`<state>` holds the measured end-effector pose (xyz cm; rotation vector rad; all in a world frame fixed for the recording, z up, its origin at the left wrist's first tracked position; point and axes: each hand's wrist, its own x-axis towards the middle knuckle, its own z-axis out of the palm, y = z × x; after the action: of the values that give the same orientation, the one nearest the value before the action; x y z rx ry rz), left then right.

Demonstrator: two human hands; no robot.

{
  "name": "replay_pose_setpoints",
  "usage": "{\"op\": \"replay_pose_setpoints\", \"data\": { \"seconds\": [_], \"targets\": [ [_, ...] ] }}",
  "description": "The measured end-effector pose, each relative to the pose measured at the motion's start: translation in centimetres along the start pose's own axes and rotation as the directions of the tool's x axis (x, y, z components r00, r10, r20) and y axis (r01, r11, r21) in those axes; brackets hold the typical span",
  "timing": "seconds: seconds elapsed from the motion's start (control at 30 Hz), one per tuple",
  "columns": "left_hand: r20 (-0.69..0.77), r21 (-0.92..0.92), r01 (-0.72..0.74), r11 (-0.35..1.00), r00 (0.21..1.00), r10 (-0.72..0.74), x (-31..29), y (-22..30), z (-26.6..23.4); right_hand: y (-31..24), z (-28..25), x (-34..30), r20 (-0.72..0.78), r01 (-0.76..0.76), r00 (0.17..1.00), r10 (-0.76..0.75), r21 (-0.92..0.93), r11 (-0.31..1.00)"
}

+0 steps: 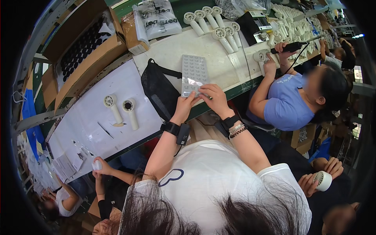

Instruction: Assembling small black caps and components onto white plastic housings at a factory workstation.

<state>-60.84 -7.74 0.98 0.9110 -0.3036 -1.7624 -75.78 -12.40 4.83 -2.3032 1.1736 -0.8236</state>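
Observation:
A grey sheet [194, 72] with rows of small raised-looking marks, glossy toward its near end, lies at the table's front edge. My left hand [186, 105] grips its near left corner, thumb on top. At the near right corner my right hand [214, 98] has its fingers bent and pressed together over the sheet; whether a small piece is between the fingertips, I cannot tell. A black mesh bag [160, 90] with a strap lies just left of the sheet, and the strap reaches the sheet's left side.
Two white handheld fan bodies [113, 109] and a thin pen-like tool [105, 130] lie on the left. More fan bodies [197, 23] stand at the back. A carton [90, 62] holds black round parts. On the right, a co-worker [288, 96] holds a black power screwdriver [291, 47].

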Motion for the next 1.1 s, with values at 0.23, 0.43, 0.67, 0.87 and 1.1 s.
{"op": "replay_pose_setpoints", "data": {
  "seconds": [0.23, 0.43, 0.67, 0.87, 1.1],
  "targets": [
    [-0.045, -0.038, 0.015, 0.999, 0.999, -0.016, -0.1, -0.5, -0.1, -0.4, 0.4, -0.2, -0.035, -0.023, 0.999, 0.025, 0.041, 0.999],
    [-0.065, -0.082, 0.036, 0.996, 0.997, -0.041, -0.2, -1.5, -0.6, -0.1, 0.4, -0.5, -0.013, -0.024, 1.000, 0.025, 0.074, 0.997],
    [-0.166, -0.199, 0.033, 0.980, 0.984, -0.067, 0.4, -2.8, -1.1, -1.0, 0.2, -1.9, -0.017, -0.054, 0.998, 0.058, 0.165, 0.985],
    [-0.172, -0.196, 0.268, 0.943, 0.938, -0.302, 1.7, -6.5, -4.4, 3.7, -1.5, 0.4, -0.201, -0.211, 0.949, 0.243, 0.167, 0.963],
    [-0.103, 0.033, 0.395, 0.918, 0.915, -0.390, -3.0, -6.0, -4.1, 16.3, -2.4, 6.9, -0.201, -0.327, 0.934, 0.296, -0.142, 0.934]
  ]
}}
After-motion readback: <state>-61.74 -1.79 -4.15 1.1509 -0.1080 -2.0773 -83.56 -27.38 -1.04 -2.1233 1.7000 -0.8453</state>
